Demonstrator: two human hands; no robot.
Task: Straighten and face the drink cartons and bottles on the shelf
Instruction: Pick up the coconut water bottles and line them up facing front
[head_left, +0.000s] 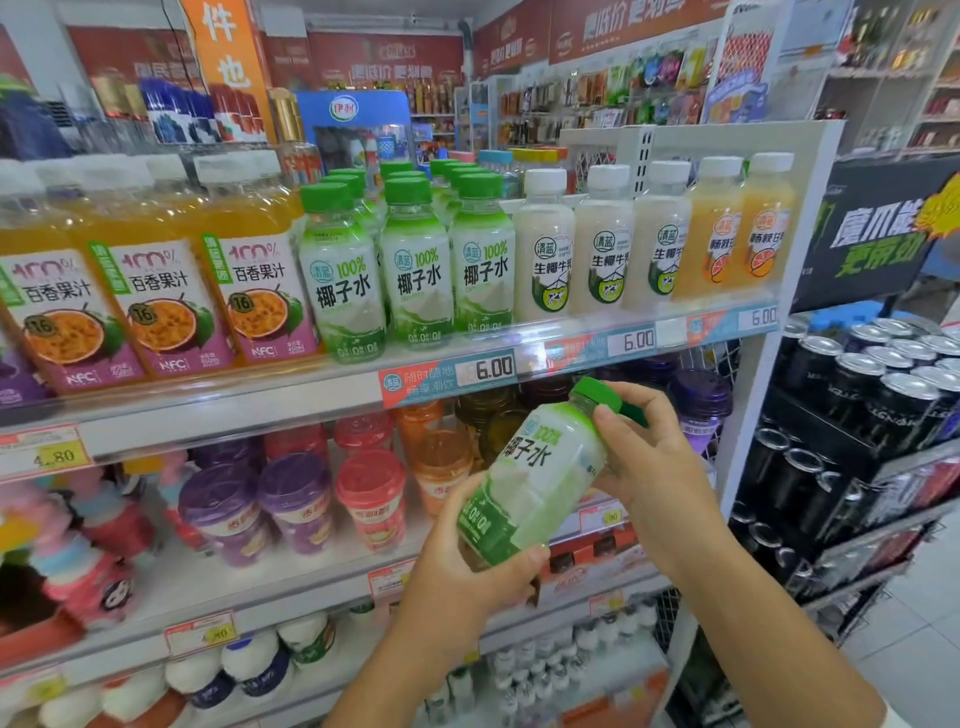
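Note:
I hold a green-capped coconut water bottle (540, 467) tilted in front of the lower shelves, cap up and to the right, label facing me. My left hand (462, 566) grips its base from below. My right hand (649, 447) holds its neck and shoulder just under the cap. On the top shelf (291, 402) stand three rows of the same coconut water bottles (418, 260), labels forward. Left of them are orange passion-fruit juice bottles (166, 291). To their right stand white coconut milk bottles (602, 244) and pale orange drinks (717, 234).
The shelf below carries purple, red and orange sealed cups (296, 499) and pink bottles (93, 571). Lower still are white round bottles (249, 665). A rack of black cans (883, 384) stands at the right, with floor beyond it.

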